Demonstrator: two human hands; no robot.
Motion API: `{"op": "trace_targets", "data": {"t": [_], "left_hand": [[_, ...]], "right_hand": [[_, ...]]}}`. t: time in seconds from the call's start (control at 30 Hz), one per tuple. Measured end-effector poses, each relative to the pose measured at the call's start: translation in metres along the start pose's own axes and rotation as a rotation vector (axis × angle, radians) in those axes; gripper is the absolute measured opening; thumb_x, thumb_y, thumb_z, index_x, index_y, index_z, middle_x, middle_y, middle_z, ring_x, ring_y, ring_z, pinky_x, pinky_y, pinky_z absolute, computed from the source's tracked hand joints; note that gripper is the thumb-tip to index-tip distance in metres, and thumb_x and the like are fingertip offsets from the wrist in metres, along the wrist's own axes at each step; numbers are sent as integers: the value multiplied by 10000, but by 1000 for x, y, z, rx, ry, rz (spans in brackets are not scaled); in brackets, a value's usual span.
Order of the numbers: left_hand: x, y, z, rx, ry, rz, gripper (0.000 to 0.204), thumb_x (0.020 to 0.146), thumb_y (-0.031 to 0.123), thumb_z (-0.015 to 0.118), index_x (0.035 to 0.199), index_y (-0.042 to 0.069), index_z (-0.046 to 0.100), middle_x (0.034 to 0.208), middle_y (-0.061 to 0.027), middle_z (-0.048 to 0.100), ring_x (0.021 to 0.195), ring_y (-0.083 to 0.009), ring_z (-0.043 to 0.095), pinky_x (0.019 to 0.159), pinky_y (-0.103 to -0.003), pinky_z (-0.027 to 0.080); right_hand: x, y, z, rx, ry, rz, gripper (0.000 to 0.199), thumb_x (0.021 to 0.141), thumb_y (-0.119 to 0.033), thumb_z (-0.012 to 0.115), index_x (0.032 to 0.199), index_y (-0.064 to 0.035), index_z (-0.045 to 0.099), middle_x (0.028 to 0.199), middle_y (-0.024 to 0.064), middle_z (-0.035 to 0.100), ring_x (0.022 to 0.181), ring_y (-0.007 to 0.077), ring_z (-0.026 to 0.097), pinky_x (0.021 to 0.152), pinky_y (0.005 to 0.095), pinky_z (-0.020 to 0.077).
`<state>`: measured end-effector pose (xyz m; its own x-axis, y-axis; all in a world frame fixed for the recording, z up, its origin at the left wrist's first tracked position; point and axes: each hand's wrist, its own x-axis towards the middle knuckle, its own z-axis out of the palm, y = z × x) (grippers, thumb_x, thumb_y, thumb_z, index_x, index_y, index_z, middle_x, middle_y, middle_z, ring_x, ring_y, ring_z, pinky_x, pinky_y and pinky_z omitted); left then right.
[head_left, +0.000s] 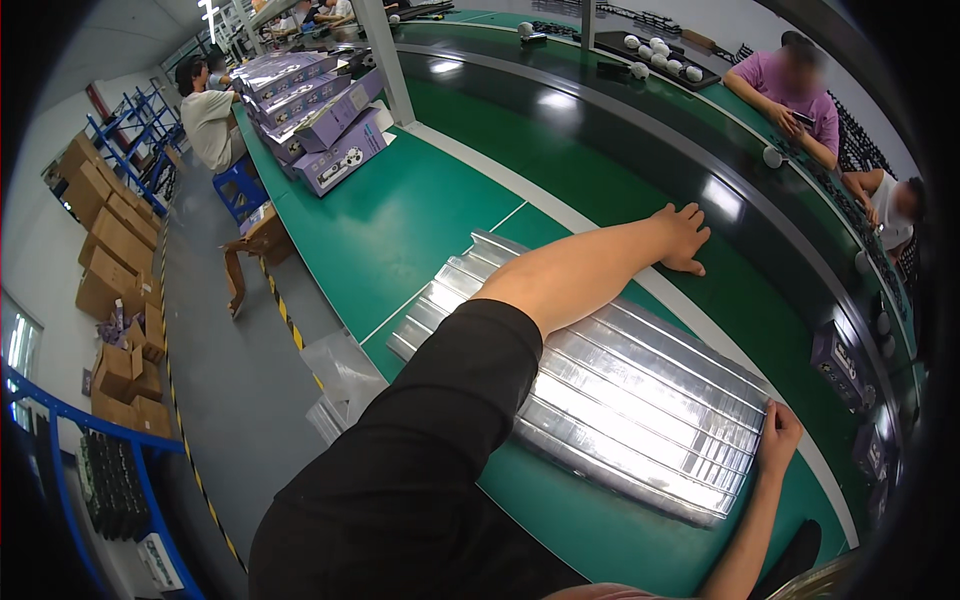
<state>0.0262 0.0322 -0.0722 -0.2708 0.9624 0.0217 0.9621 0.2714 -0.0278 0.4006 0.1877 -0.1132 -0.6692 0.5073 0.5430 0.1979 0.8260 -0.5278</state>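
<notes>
A wide stack of shiny, ribbed, see-through plastic trays [640, 400] lies slantwise on the green worktable [430, 210]. My left arm reaches across it in a black sleeve. Beyond the trays, my left hand [686, 238] is open, its fingers spread over the dark green conveyor belt [560, 150], with nothing held. At the right end of the trays, my right hand [780, 436] has its fingers curled closed against their edge. The fingertips are partly hidden there.
Purple printed boxes [340, 155] are piled at the table's far left. More purple boxes [840, 368] stand beyond the belt at right. Co-workers [790, 95] sit across the belt, near a tray of white round parts [660, 52]. Brown cartons [120, 270] line the left wall.
</notes>
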Motion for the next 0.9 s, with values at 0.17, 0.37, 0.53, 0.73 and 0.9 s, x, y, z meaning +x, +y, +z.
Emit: {"op": "trace_targets", "data": {"t": [0.17, 0.37, 0.53, 0.73, 0.9], "left_hand": [[-3, -6, -2, -51, 6, -3, 786, 910, 654, 388, 1416, 52, 397, 1520, -213, 276, 1445, -362, 176, 1086, -518, 307], [1, -3, 2, -75, 34, 25, 755, 906, 659, 379, 1372, 74, 477, 1494, -195, 328, 1440, -344, 195, 1086, -522, 304], [0, -5, 3, -82, 31, 20, 748, 909, 660, 373, 1361, 77, 494, 1493, -194, 331, 1439, -341, 197, 1086, -518, 304], [1, -4, 3, -83, 17, 23, 736, 912, 661, 365, 1343, 86, 524, 1495, -192, 329, 1441, -341, 194, 1092, -516, 297], [-2, -1, -3, -56, -19, 23, 746, 929, 662, 331, 1356, 74, 500, 1509, -195, 305, 1447, -346, 174, 1089, -504, 305]], "right_hand": [[1, -7, 0, 4, -88, 55, 194, 899, -129, 635, 823, 47, 669, 665, 112, 616, 579, 132, 529, 536, 281, 402], [-2, 1, -1, 31, -52, -90, 154, 896, -102, 626, 885, 43, 679, 698, 112, 631, 582, 118, 532, 524, 274, 404], [-1, -5, 1, 13, -142, 21, 138, 891, -65, 615, 963, 37, 674, 752, 116, 660, 611, 126, 569, 550, 276, 440], [-1, 4, -2, 1, -191, 41, 141, 886, -37, 602, 990, 31, 669, 814, 131, 683, 652, 146, 605, 594, 272, 473], [0, 6, -2, -4, -189, 19, 143, 886, -38, 600, 992, 32, 667, 815, 134, 678, 658, 147, 607, 595, 272, 470]]}}
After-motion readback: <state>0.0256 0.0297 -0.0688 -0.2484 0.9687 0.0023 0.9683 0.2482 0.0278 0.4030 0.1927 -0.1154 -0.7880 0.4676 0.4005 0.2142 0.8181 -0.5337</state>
